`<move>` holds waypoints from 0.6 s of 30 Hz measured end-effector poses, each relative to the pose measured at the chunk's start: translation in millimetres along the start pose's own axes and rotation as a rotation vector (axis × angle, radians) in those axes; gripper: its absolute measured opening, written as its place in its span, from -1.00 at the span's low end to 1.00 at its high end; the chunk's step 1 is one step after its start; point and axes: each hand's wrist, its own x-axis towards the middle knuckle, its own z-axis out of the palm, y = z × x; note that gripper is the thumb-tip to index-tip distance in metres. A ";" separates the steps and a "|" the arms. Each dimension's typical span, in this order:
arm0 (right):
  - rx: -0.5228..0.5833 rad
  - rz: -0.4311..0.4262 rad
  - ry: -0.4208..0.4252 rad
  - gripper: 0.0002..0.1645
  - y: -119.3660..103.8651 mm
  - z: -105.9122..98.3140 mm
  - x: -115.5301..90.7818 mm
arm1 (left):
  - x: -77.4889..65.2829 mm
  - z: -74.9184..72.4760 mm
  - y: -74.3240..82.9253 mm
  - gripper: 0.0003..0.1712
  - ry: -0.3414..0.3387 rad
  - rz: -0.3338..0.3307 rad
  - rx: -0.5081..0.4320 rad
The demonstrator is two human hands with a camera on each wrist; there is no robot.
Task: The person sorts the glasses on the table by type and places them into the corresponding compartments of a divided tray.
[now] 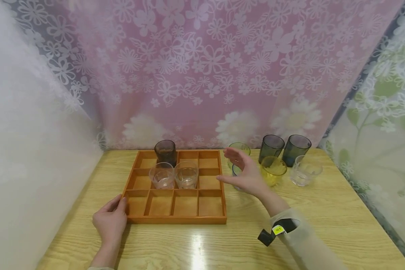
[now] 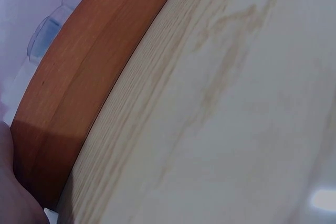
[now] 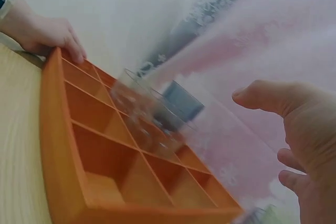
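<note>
Wooden tray (image 1: pixel 175 220), gripped at its edge by left hand (image 1: pixel 110 218), near wide-spread right hand (image 1: pixel 245 173); compartments (image 1: pixel 185 205) in head view, only outer wall (image 2: pixel 100 56) in left wrist.

text: none legible | yellow label (image 1: pixel 278 230) on black wrist strap (image 1: pixel 291 225) | head view | dark marks (image 1: pixel 278 229) on it, too small to make out

a wooden tray (image 1: pixel 175 220) is lying flat on the tabletop (image 1: pixel 155 243), holding a dark glass (image 1: pixel 165 152) behind two clear glasses (image 1: pixel 187 175), all standing in compartments.
</note>
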 end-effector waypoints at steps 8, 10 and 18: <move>-0.059 -0.032 0.089 -0.01 13.8 -35.0 -9.7 | 1.1 -0.3 -2.3 -0.76 0.010 0.006 -0.014; -0.079 -0.011 0.103 -0.01 19.5 -40.2 -11.6 | 1.4 -0.5 -2.8 -0.76 0.012 0.011 -0.015; -0.130 0.113 0.112 0.07 34.9 -46.9 -19.2 | 0.6 0.5 -0.6 -0.76 0.007 0.006 -0.014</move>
